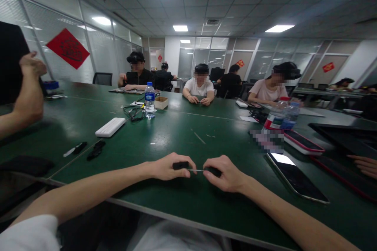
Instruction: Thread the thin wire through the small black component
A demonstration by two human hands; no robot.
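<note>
My left hand [169,166] is closed on a small black piece [180,165], low over the green table [176,133]. A few centimetres to its right, my right hand [225,173] pinches another small black piece [214,171]. A thin grey pin or wire [196,170] runs between the two pieces. Both forearms reach in from the near edge of the table.
Two phones [297,178] [303,141] lie to the right, near a neighbour's hand [365,164]. A white case [110,127], small black parts [96,150], a water bottle [149,100] and a small box [161,102] lie further out. A raised arm [28,90] is at left. Several people sit opposite.
</note>
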